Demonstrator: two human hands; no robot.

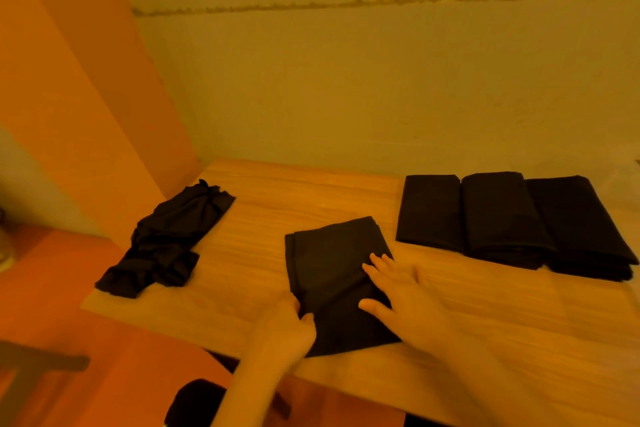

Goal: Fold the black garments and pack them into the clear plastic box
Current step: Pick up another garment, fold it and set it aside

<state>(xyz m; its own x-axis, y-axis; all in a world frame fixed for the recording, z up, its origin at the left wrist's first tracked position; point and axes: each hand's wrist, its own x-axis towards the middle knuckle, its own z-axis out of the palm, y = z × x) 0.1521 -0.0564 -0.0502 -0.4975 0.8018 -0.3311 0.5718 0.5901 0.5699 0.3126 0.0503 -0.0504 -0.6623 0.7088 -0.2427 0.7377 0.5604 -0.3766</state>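
Observation:
A partly folded black garment (329,260) lies in the middle of the wooden table (311,191). My left hand (287,326) pinches its near left edge. With straight fingers, my right hand (398,291) lies flat on its right side. Three folded black garments (491,215) sit side by side at the back right. An unfolded, crumpled black garment (166,239) lies at the table's left edge. The clear plastic box is not plainly visible.
A plain wall stands right behind the table. An orange floor (52,288) lies to the left. At the lower left is a dark blurred chair part (41,364). Something pale and translucent (628,177) shows at the far right edge.

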